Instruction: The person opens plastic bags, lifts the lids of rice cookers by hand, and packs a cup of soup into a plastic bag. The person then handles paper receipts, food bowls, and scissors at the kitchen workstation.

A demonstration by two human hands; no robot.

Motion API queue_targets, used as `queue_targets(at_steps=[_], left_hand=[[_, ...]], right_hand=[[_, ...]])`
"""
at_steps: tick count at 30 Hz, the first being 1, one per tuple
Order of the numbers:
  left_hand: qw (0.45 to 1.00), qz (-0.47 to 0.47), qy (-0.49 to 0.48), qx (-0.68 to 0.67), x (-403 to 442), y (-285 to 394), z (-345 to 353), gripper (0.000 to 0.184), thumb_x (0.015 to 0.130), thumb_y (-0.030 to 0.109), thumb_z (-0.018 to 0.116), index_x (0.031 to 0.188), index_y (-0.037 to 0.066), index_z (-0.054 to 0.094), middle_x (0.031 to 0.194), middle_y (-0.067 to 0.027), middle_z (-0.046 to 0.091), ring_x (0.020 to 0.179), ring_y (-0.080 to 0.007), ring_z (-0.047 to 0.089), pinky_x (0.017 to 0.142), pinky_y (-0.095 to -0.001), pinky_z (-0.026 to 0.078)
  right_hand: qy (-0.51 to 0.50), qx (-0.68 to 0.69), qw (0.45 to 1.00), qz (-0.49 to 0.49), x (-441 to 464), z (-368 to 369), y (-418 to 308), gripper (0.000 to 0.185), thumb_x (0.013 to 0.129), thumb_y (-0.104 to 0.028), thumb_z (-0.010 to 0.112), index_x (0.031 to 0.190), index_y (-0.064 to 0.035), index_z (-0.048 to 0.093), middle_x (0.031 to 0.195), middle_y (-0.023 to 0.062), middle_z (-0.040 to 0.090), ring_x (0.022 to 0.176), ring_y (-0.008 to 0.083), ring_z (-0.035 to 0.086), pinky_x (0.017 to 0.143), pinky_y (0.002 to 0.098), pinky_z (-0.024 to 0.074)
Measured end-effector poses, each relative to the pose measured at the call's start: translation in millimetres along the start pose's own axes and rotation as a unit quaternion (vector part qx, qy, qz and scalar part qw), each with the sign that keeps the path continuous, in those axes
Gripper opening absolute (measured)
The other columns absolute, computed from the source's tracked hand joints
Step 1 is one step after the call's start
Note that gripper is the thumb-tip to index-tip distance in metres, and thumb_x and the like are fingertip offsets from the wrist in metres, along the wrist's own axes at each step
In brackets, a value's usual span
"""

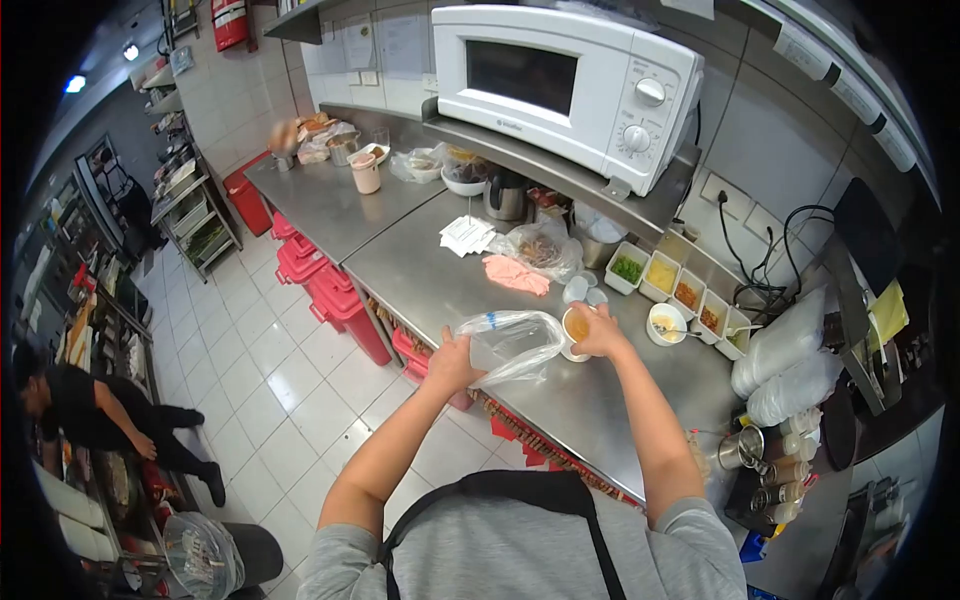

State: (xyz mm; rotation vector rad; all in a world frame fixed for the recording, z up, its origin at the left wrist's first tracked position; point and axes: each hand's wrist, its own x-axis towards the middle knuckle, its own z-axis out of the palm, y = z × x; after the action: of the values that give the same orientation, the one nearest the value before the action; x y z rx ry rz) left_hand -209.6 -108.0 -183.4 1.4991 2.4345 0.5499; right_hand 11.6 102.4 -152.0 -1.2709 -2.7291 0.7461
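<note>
My left hand (450,362) is closed on the edge of a clear plastic bag (515,345), whose mouth gapes toward the right. My right hand (598,332) grips a small white cup (573,350) with something orange-yellow inside, right beside the bag's opening. Just behind that cup stand a few small clear cups (577,290). To the right of my right hand is a white bowl (666,325) with pale food and a spoon in it. A pink cloth (516,275) lies on the steel counter (610,420).
Several white tubs of chopped food (660,275) line the counter's back right. A white microwave (560,85) sits on a shelf above. Stacked plastic containers (790,350) and bottles (790,470) stand at right. Red bins (345,310) are under the counter; another person (110,420) bends at left.
</note>
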Motion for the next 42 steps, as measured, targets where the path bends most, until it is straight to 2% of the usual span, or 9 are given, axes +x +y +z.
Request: queue_targets(at_steps=[6,11,17,20,21,29,34,37,42], left_hand=[[0.997,-0.007,-0.07,0.016,17.8,27.8,16.4,0.077,0.058,0.03,0.078,0.121,0.006,0.042,0.126,-0.0309,0.036,0.095,-0.0412,0.059,0.08,-0.0427,0.051],[0.986,0.081,-0.127,-0.066,30.3,56.7,37.0,0.078,0.059,0.019,0.077,0.128,0.009,0.042,0.127,-0.028,0.037,0.093,-0.0375,0.06,0.075,-0.0381,0.054],[0.78,0.002,-0.402,-0.48,38.7,52.2,47.9,0.067,0.072,0.007,0.069,0.132,0.013,0.039,0.119,-0.0082,0.052,0.101,-0.0212,0.057,0.071,-0.0364,0.056],[0.765,-0.014,-0.414,-0.494,18.9,58.7,15.1,0.08,0.071,0.006,0.069,0.138,0.014,0.027,0.122,-0.0082,0.049,0.102,-0.0216,0.056,0.07,-0.0356,0.056],[0.772,0.005,-0.411,-0.485,18.5,49.8,20.0,0.094,0.068,0.008,0.071,0.142,0.016,0.013,0.126,-0.0084,0.044,0.1,-0.0208,0.056,0.069,-0.0345,0.056],[0.88,0.115,-0.252,-0.387,17.0,53.4,34.6,0.119,0.062,0.008,0.075,0.143,0.013,-0.012,0.134,-0.0199,0.037,0.105,-0.0273,0.053,0.063,-0.0354,0.055],[0.933,0.199,-0.123,-0.273,20.7,53.6,26.1,0.114,0.061,-0.001,0.064,0.142,0.015,-0.015,0.136,-0.0265,0.035,0.115,-0.0378,0.049,0.088,-0.0397,0.046],[0.945,0.156,-0.14,-0.252,10.4,75.4,-16.8,0.106,0.064,-0.006,0.055,0.143,0.015,-0.012,0.136,-0.0291,0.034,0.121,-0.0402,0.041,0.098,-0.0377,0.036],[0.939,0.238,-0.081,-0.237,2.7,94.7,-36.6,0.095,0.065,-0.012,0.046,0.144,0.012,-0.002,0.13,-0.0303,0.04,0.119,-0.0426,0.042,0.097,-0.04,0.037]], right_hand=[[0.123,-0.016,0.99,-0.06,-37.3,-89.7,-50.4,0.088,0.052,-0.022,0.074,0.132,-0.0256,0.037,0.118,0.0237,0.039,0.11,0.0454,0.044,0.096,0.0438,0.0384],[0.053,0.082,0.983,-0.158,-56.3,-117.7,-87.3,0.09,0.054,-0.025,0.073,0.134,-0.021,0.032,0.116,0.0237,0.04,0.109,0.0399,0.045,0.096,0.0415,0.038],[-0.063,0.196,0.964,-0.166,-40.5,-27.1,-57.6,0.092,0.056,-0.028,0.075,0.135,-0.02,0.028,0.119,0.0244,0.038,0.109,0.0384,0.044,0.098,0.041,0.0361],[-0.064,0.235,0.965,-0.103,-49.4,4.5,-51.1,0.094,0.054,-0.027,0.076,0.135,-0.0205,0.028,0.118,0.0246,0.038,0.11,0.0399,0.044,0.097,0.0416,0.0368],[-0.066,0.246,0.965,-0.061,-55.0,10.2,-52.1,0.094,0.054,-0.027,0.076,0.135,-0.0207,0.028,0.118,0.0247,0.039,0.11,0.0405,0.044,0.097,0.0417,0.0369],[0.057,-0.031,0.998,-0.027,-52.2,77.9,-46.6,0.097,0.052,-0.027,0.079,0.136,-0.0248,0.029,0.127,0.0297,0.032,0.117,0.0474,0.036,0.097,0.0479,0.0355],[0.042,-0.014,0.999,0.003,-63.4,80.2,-61.0,0.094,0.059,-0.02,0.075,0.139,-0.0274,0.026,0.136,0.0328,0.022,0.119,0.0495,0.038,0.097,0.0489,0.0375],[0.014,0.023,1.0,0.017,-57.4,77.3,-52.8,0.088,0.067,-0.013,0.071,0.139,-0.0328,0.024,0.139,0.0242,0.026,0.125,0.0405,0.037,0.099,0.0465,0.0375],[0.027,0.005,0.999,0.016,-54.6,72.5,-52.3,0.081,0.071,-0.004,0.064,0.139,-0.03,0.028,0.138,0.0236,0.029,0.127,0.0382,0.035,0.103,0.0454,0.0328]])
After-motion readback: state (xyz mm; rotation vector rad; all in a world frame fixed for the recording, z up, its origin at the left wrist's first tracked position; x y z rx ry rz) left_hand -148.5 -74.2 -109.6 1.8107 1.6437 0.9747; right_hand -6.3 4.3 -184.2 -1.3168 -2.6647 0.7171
